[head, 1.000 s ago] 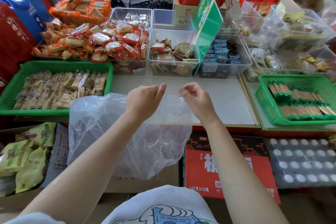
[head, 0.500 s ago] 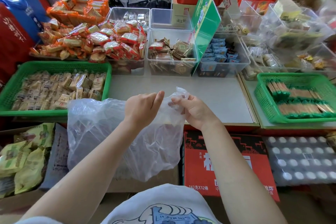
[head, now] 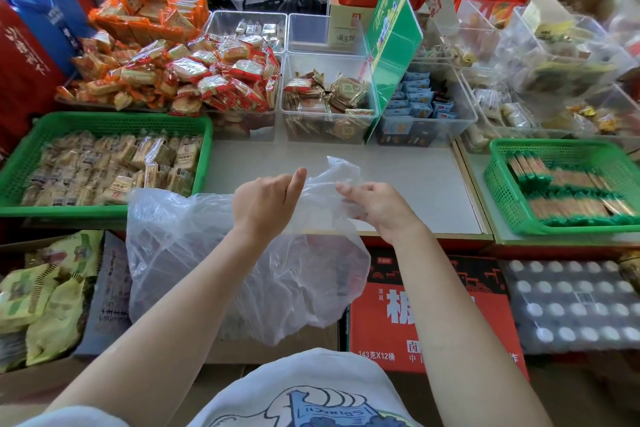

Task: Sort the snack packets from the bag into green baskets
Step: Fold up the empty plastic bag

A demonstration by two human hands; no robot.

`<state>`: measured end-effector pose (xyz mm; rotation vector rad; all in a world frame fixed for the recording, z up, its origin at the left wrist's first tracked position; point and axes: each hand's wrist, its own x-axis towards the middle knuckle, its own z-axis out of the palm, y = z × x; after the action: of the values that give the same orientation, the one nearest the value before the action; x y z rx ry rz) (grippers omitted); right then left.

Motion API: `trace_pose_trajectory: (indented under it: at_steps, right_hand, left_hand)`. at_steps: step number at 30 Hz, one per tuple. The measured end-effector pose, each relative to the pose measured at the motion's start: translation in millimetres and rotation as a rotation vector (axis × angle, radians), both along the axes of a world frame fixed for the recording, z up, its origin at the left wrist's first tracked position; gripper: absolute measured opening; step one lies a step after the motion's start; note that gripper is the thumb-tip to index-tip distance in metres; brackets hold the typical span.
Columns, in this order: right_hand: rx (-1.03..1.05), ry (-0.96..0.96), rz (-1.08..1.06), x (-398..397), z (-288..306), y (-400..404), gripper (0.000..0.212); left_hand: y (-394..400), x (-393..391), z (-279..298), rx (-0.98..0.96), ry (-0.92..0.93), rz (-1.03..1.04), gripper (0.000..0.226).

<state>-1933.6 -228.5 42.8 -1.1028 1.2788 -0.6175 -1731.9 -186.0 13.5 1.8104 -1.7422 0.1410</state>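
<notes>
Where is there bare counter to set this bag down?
The bare counter lies between the left green basket and right green basket, in front of the clear bins. Both hands hold the bag at its near edge. Elsewhere is crowded.

The red cardboard carton (head: 433,319) below my counter carries the clearest print: "143克X12桶" in small white characters along its lower left, "清真" higher up, and one large white character cut off by my right arm. On my white T-shirt (head: 311,399), the blue drawing bears mirrored lettering that I cannot make out. Writing on the tilted green sign (head: 394,45) and the snack wrappers is too small to read.
</notes>
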Motion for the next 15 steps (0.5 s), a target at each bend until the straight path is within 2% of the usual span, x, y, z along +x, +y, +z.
trace_pose_trajectory:
  at_steps: [1, 3, 4, 7, 9, 11, 13, 15]
  right_hand:
    - [0.025, -0.127, -0.059, -1.8, 0.2, -0.9, 0.025]
    - [0.049, -0.302, -0.234, -5.8, -1.1, -4.7, 0.033]
    - [0.011, -0.259, -0.281, -7.2, -2.2, -6.2, 0.039]
    - [-0.218, 0.117, -0.282, -10.6, -7.6, -7.5, 0.042]
    - [-0.236, 0.163, -0.275, -10.9, -4.2, -8.1, 0.039]
    - [-0.075, -0.033, -0.212, -8.1, 4.0, -5.5, 0.042]
    - [0.084, -0.25, -0.124, -1.3, 8.6, 0.3, 0.066]
    - [0.125, -0.376, -0.16, 7.5, 3.5, 5.2, 0.079]
  left_hand:
    - [0.1, 1.0, 0.2, 0.005, -0.001, 0.001, 0.057]
    - [0.4, 2.6, 0.7, 0.006, -0.006, 0.007, 0.059]
    - [0.8, 3.7, 0.9, 0.005, -0.007, 0.014, 0.059]
    - [1.5, 5.1, 2.0, 0.006, -0.011, 0.02, 0.058]
    - [1.5, 3.0, 1.8, 0.0, -0.017, 0.017, 0.058]
    - [1.2, -0.4, 1.5, -0.006, -0.013, 0.022, 0.057]
    - [0.3, -4.7, 2.2, 0.006, -0.006, 0.035, 0.058]
    - [-1.6, -8.1, 3.8, 0.028, 0.001, 0.05, 0.059]
